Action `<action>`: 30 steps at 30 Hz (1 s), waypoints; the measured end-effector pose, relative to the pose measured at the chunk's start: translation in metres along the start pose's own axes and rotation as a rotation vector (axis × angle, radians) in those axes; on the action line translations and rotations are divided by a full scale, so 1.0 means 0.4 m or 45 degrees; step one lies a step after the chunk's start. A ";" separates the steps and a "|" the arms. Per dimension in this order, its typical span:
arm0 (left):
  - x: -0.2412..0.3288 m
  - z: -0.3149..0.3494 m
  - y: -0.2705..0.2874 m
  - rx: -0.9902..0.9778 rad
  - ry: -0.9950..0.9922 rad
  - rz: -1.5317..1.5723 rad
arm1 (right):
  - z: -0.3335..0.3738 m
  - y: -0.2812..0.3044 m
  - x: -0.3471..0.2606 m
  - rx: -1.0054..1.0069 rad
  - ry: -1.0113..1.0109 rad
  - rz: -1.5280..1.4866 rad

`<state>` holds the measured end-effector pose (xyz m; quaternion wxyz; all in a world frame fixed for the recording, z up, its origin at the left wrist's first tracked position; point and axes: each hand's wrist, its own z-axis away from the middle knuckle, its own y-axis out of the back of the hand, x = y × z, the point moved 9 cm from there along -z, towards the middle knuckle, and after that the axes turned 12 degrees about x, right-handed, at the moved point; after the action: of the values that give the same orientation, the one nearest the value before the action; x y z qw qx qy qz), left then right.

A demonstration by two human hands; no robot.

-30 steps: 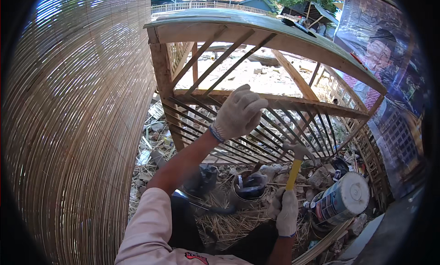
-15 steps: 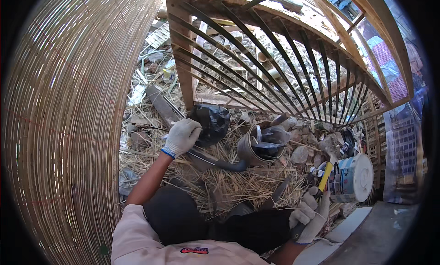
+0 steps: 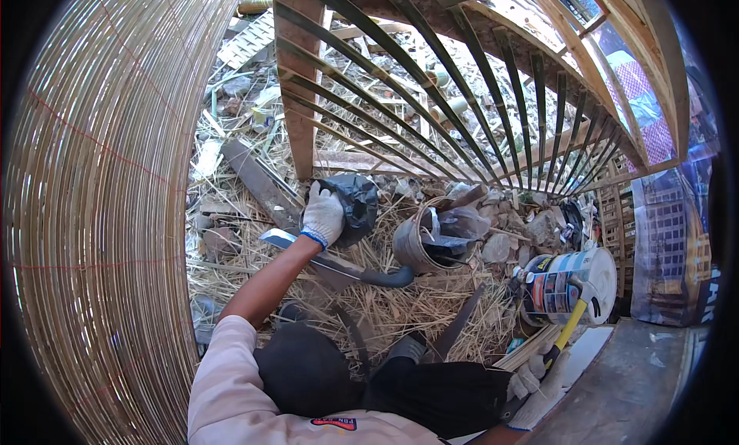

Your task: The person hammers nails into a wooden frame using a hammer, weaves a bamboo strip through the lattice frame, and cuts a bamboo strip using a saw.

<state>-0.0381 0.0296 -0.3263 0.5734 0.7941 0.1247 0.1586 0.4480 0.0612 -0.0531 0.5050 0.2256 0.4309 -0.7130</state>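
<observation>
My left hand [image 3: 323, 215], in a white knitted glove, reaches against a black plastic bag [image 3: 356, 206] on the ground; its fingertips disappear among the bag's folds. Just below that wrist lies a machete [image 3: 339, 265] with a dark curved handle, its blade partly hidden by my forearm. My right hand [image 3: 531, 379], gloved as well, is closed around a hammer [image 3: 571, 326] with a yellow and black handle. The hammer's head overlaps the white lid of a paint bucket [image 3: 570, 287] tipped on its side.
A bamboo-slat blind [image 3: 100, 214] hangs along the left. Ahead stands a wooden frame with dark slats [image 3: 431, 83]. Between them and my knees lie straw [image 3: 392, 306], stones, a plank [image 3: 258, 179] and a bucket [image 3: 408, 245] holding plastic. A board [image 3: 616, 391] lies at lower right.
My left hand has moved right, from beside the black plastic bag onto it. My right hand has shifted slightly lower with the hammer, whose head now shows. The whole view has shifted a little.
</observation>
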 end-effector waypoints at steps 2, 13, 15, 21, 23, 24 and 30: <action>0.005 0.001 -0.060 -0.123 0.008 -0.008 | 0.013 0.026 -0.003 0.033 0.002 -0.002; -0.006 0.008 -0.017 0.014 0.089 0.553 | 0.040 -0.074 0.048 0.216 0.113 -0.099; 0.027 0.008 0.021 0.051 -0.126 0.505 | 0.032 -0.115 0.051 0.191 0.145 0.062; 0.098 0.017 0.014 0.149 -0.585 -0.028 | 0.020 -0.206 0.076 0.014 0.104 0.176; 0.079 0.006 -0.012 0.135 -0.428 0.135 | 0.022 -0.229 0.082 -0.070 0.114 0.248; 0.065 0.005 -0.056 -0.037 -0.373 0.078 | 0.024 -0.236 0.078 -0.093 0.139 0.226; 0.061 -0.020 -0.041 0.177 -0.437 0.333 | 0.063 -0.234 0.084 -0.143 0.074 0.160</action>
<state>-0.0193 0.0509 -0.3366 0.5046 0.8565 -0.0680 0.0850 0.3524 0.0336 -0.0290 0.5478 0.2441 0.4698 -0.6478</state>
